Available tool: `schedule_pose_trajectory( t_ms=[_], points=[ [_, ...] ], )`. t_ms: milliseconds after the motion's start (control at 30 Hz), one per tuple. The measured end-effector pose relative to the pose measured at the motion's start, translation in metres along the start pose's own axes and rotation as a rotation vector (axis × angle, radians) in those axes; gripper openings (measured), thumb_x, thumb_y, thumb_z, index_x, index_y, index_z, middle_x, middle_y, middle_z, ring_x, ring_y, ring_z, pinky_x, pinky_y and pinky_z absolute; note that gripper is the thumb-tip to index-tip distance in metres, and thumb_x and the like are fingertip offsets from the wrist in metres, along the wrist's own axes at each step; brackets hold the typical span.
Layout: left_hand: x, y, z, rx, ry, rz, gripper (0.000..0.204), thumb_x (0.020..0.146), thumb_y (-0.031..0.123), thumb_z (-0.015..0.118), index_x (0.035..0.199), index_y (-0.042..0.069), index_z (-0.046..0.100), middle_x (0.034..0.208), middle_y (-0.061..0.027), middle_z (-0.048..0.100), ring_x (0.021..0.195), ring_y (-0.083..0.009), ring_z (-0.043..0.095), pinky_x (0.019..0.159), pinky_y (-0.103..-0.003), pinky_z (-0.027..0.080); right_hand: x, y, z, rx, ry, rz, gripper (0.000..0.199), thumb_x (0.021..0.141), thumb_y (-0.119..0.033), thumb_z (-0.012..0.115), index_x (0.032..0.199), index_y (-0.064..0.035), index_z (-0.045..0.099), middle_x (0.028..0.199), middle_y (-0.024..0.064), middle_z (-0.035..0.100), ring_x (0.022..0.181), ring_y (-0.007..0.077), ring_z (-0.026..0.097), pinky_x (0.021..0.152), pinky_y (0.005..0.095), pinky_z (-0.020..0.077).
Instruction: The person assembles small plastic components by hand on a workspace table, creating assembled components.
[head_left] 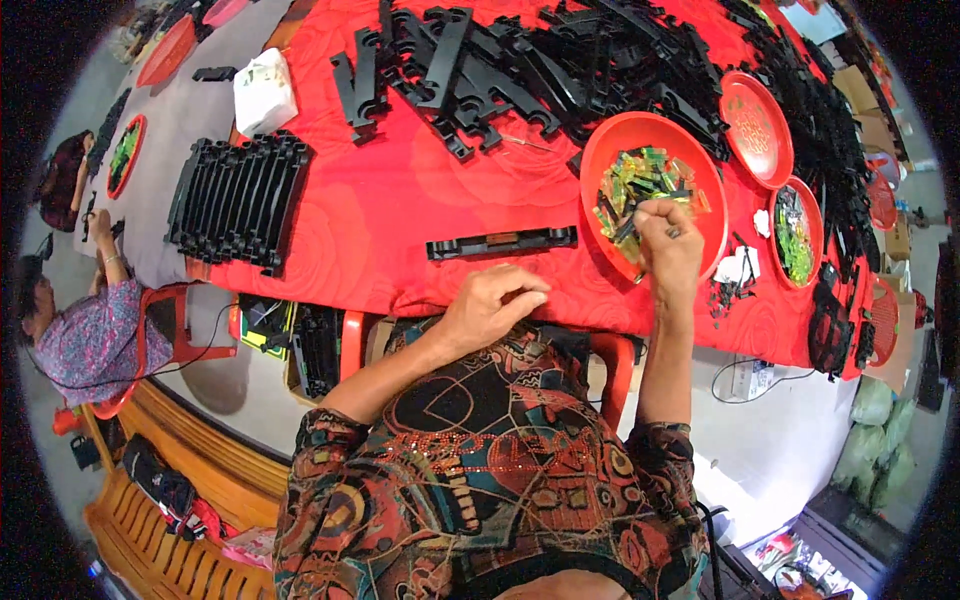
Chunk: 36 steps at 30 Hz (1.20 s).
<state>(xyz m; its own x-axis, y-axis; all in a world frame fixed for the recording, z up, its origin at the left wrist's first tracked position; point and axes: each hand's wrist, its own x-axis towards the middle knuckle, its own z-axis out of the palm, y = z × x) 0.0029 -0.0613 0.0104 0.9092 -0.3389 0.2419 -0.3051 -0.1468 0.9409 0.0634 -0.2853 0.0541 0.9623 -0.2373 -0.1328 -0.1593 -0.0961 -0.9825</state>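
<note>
Over a red plate (pixel 612 262) at the right, my right hand (pixel 668 240) is closed in a pinch, its fingertips down among small yellow, green and black pieces (pixel 640 172). What it pinches is too small to make out. My left hand (pixel 490 305) hovers at the table's near edge with fingers loosely bent, thumb a little apart and nothing visible in it. Just beyond it lies one long black plastic part (pixel 502 243), crosswise, with a brownish strip in its middle. That part touches neither hand.
A neat row of black parts (pixel 240 200) stands left on the red tablecloth (pixel 370 220), below a white tissue pack (pixel 265 92). A large loose pile of black parts (pixel 520 75) covers the far side. More red plates (pixel 755 130) sit right. Another person (pixel 95 330) works at far left.
</note>
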Motion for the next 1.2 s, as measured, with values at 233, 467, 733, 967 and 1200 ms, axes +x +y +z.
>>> schedule_pose_trajectory(
  t_ms=[233,467,733,967,1200],
  points=[
    [0.010,0.001,0.000,-0.567,0.018,-0.432,0.021,0.089,0.021,0.060,0.084,0.001,0.060,0.071,-0.0019,0.060,0.064,-0.0071,0.053,0.060,-0.023,0.044,-0.048,0.019,0.053,0.007,-0.148,-0.192,0.011,0.082,-0.003,0.062,0.090,-0.0012,0.056,0.074,-0.0024,0.054,0.064,0.0026,0.045,0.057,0.0174,0.0370],
    [-0.007,-0.005,-0.002,-0.651,0.014,-0.575,0.020,0.089,0.018,0.060,0.078,0.001,0.058,0.065,0.0006,0.056,0.059,-0.0044,0.050,0.053,-0.020,0.041,-0.075,0.037,0.066,0.137,-0.122,-0.160,0.012,0.082,0.000,0.061,0.093,-0.0002,0.054,0.075,-0.0029,0.053,0.063,0.0008,0.043,0.054,0.0169,0.0354],
    [-0.021,-0.009,-0.016,-0.654,-0.193,-0.604,0.023,0.091,0.022,0.055,0.078,0.003,0.060,0.065,0.0000,0.057,0.058,-0.0048,0.052,0.052,-0.020,0.042,-0.075,0.040,0.052,0.275,-0.386,-0.074,0.017,0.082,0.003,0.060,0.098,0.0005,0.054,0.082,0.0005,0.057,0.070,0.0035,0.052,0.062,0.0175,0.0428],
    [-0.034,-0.026,-0.020,-1.062,-0.324,-0.698,0.028,0.092,0.028,0.053,0.083,0.003,0.060,0.070,0.0000,0.058,0.062,-0.0062,0.053,0.058,-0.020,0.043,-0.070,0.039,0.042,0.213,-0.545,-0.014,0.012,0.080,-0.001,0.065,0.091,-0.0010,0.059,0.074,-0.0018,0.057,0.065,0.0019,0.049,0.058,0.0170,0.0393],
    [-0.033,-0.003,-0.017,-0.562,0.044,-0.481,0.019,0.091,0.019,0.055,0.086,0.001,0.060,0.077,-0.0023,0.062,0.070,-0.0081,0.056,0.065,-0.022,0.045,-0.066,0.045,0.050,0.093,-0.420,0.160,0.011,0.078,-0.008,0.068,0.076,-0.0047,0.057,0.064,-0.0056,0.051,0.058,0.0005,0.040,0.052,0.0172,0.0305]
  ],
)
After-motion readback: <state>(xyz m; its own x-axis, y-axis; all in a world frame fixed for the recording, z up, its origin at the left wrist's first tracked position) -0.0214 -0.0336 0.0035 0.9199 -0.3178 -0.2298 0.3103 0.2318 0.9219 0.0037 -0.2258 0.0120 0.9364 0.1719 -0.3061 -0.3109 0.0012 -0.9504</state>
